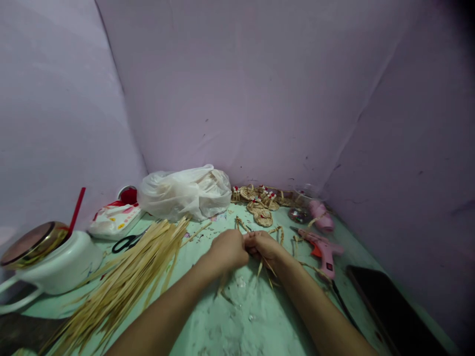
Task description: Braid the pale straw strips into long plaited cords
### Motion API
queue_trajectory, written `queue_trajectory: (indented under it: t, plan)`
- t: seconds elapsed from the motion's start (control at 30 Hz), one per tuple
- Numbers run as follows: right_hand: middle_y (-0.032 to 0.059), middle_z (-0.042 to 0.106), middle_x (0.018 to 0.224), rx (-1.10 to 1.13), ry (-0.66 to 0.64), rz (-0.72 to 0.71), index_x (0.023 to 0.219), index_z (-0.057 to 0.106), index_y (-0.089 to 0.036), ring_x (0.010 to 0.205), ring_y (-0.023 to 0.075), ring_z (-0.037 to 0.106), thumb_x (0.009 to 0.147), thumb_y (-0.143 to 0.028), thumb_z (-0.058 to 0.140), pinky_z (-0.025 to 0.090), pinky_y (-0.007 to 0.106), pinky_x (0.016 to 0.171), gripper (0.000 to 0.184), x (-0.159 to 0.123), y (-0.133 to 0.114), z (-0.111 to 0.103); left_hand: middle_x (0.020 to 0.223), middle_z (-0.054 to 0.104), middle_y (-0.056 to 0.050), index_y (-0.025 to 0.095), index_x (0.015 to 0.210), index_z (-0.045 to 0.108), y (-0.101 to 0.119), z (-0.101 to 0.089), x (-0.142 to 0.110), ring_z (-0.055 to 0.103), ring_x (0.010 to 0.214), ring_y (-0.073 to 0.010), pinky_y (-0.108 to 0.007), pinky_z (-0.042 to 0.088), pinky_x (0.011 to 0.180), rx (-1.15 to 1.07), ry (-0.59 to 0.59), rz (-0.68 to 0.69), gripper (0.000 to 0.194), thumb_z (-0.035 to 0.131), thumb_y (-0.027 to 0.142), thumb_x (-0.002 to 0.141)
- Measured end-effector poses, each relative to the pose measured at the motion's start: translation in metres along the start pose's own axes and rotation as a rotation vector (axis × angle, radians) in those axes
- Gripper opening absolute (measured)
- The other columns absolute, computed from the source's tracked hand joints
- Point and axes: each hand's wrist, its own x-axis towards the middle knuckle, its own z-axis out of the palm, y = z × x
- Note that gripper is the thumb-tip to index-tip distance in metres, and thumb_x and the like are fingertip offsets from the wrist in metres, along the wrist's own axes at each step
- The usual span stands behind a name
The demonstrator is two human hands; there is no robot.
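Note:
My left hand [229, 250] and my right hand [264, 244] meet over the middle of the green table, fingers closed and touching. Between them they pinch dry straw strands [261, 268], whose loose ends poke out below my right hand. Part of the straw is hidden by my fingers. Beyond my hands lies a thin piece of bent straw [279, 232]. To the left of my left arm is a large bundle of flat, pale straw strips [129, 282]. Small woven straw pieces [262, 217] with red and white decorations rest against the back wall.
A pink glue gun [325, 251], a pink spool [321, 215] and a dark phone-like slab [393, 311] lie on the right. At left stand a white mug [74, 262] with a gold-rimmed lid, a wipes pack [117, 220] and black-handled scissors [126, 243]. A white plastic bag [185, 193] sits behind.

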Motion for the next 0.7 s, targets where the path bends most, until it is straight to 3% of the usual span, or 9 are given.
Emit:
queue_trajectory:
  t: [0.03,0.1,0.17,0.33,0.43,0.57,0.7]
  plan:
    - [-0.0064,0.035,0.035,0.003,-0.019,0.007,0.049,0.049,-0.012,0.032,0.0026,0.021,0.049,-0.012,0.049,0.012,0.018,0.036,0.001,-0.001,-0.001,-0.001,0.041,0.046,-0.002,0.015,0.047,0.053,0.000,-0.008,0.004,0.050,0.047,-0.0157,-0.022,0.032,0.047,0.066,0.016,-0.019,0.008,0.056,0.012,0.055]
    - [-0.0063,0.036,0.035,-0.002,-0.025,0.017,0.053,0.054,-0.011,0.033,0.0025,0.020,0.053,-0.015,0.052,0.011,0.018,0.036,0.004,-0.001,-0.003,-0.002,0.037,0.044,0.000,0.013,0.054,0.055,0.000,-0.021,0.011,0.044,0.037,-0.0122,-0.022,0.029,0.041,-0.012,0.131,-0.071,0.011,0.051,0.018,0.063]
    - [-0.0056,0.038,0.036,-0.016,-0.024,0.000,0.054,0.055,-0.010,0.033,0.0025,0.022,0.055,-0.015,0.054,0.011,0.017,0.036,0.005,-0.002,-0.004,-0.003,0.036,0.043,0.002,0.012,0.059,0.056,-0.001,-0.027,0.017,0.037,0.031,-0.0085,-0.020,0.026,0.037,-0.178,0.107,-0.170,0.013,0.047,0.017,0.066]
    - [-0.0020,0.050,0.043,-0.013,-0.044,-0.002,0.051,0.053,-0.011,0.035,0.0026,0.027,0.053,-0.011,0.053,0.015,0.017,0.037,0.002,-0.005,-0.007,-0.002,0.046,0.052,-0.002,0.008,0.054,0.053,-0.011,-0.015,0.026,0.038,0.033,-0.0037,-0.016,0.023,0.034,-0.486,-0.244,-0.287,0.014,0.044,0.007,0.064]
    - [-0.0024,0.050,0.044,-0.060,-0.073,0.007,0.051,0.053,-0.011,0.035,0.0023,0.026,0.055,-0.012,0.053,0.014,0.017,0.036,0.004,-0.004,-0.007,-0.002,0.047,0.053,-0.002,0.009,0.055,0.053,-0.014,-0.010,0.027,0.042,0.035,-0.0048,-0.016,0.027,0.035,-0.516,-0.316,-0.292,0.015,0.042,0.006,0.065]
    - [-0.0014,0.054,0.048,-0.315,-0.009,-0.106,0.055,0.059,-0.011,0.038,0.0032,0.032,0.056,-0.013,0.053,0.021,0.017,0.039,0.006,0.001,-0.002,-0.004,0.034,0.039,0.003,0.012,0.046,0.049,-0.013,-0.008,0.025,0.034,0.029,-0.0058,-0.018,0.023,0.034,-0.262,-0.162,-0.280,0.017,0.045,0.008,0.062]
    - [0.0026,0.061,0.054,-0.779,0.184,-0.263,0.064,0.067,-0.012,0.049,0.0088,0.046,0.057,-0.016,0.055,0.028,0.019,0.046,0.014,-0.002,-0.002,0.001,0.029,0.029,0.006,0.015,0.041,0.041,-0.022,0.000,0.033,0.029,0.031,-0.0065,-0.020,0.017,0.036,0.008,0.045,-0.233,0.017,0.052,0.010,0.053]
